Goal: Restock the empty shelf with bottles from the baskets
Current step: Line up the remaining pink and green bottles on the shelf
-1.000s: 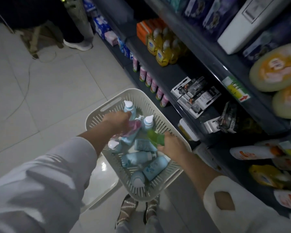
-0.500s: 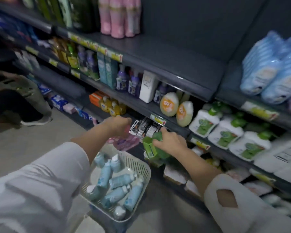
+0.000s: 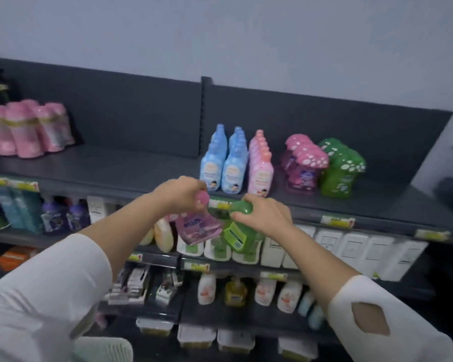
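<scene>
Head camera view of a shop aisle: a person in white sleeves held two bottles up at the front edge of the top shelf (image 3: 131,168). The left hand (image 3: 179,194) gripped a pink bottle (image 3: 198,228) with fingers curled over its spotted pink cap. The right hand (image 3: 262,215) gripped a green bottle (image 3: 236,235) the same way by its green cap. Both bottles hung tilted, just beside each other, below the shelf lip and in front of the next shelf down.

On the top shelf, pink pouches (image 3: 26,129) stood at the far left, followed by a wide bare stretch of dark board. Beyond it came two rows of blue bottles (image 3: 224,163) and a row of peach-capped pink bottles (image 3: 260,168). Further right was a cluster of pink mushroom-capped bottles (image 3: 302,163), with green mushroom-capped bottles (image 3: 341,168) touching it. More bare board ran from the green cluster to the shelf's right end.

A white slotted basket (image 3: 104,348) showed only its rim at the lower left, its contents out of view. Purple bottles (image 3: 60,212) and white cartons (image 3: 351,246) filled the shelf below.

Yellow-green price strips (image 3: 338,221) lined the shelf edges. Their writing, like that on every bottle label, was too blurred to read.
</scene>
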`<state>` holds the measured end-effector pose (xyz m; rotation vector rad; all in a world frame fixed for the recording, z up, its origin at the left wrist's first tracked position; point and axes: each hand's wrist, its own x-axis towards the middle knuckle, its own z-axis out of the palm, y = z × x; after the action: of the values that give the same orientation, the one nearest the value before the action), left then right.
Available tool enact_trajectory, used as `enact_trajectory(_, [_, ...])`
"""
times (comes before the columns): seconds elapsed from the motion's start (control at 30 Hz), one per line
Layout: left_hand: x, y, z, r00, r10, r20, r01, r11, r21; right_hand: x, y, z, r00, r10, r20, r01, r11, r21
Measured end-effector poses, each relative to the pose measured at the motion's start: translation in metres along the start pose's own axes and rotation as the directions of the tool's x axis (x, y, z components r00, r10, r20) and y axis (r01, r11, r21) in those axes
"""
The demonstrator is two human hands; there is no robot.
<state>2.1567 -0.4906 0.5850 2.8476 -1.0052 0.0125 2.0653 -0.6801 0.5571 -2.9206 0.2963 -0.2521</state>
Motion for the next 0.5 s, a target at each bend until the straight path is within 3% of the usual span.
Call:
enact_trajectory(0.23, [0.042,0.114,-0.027,0.988,0.134,-0.076,-0.138,0.989,-0.056,-0.025,0.104,-0.067,0.994,0.084,-0.076,-0.082,0.996,0.029])
enact_trajectory(0.5, [0.1,0.196,-0.051,0.959,0.254,-0.127,-0.251,0.967,0.041,-0.023,0.18,-0.123,0.973,0.177,-0.152,-0.172,0.984,0.046])
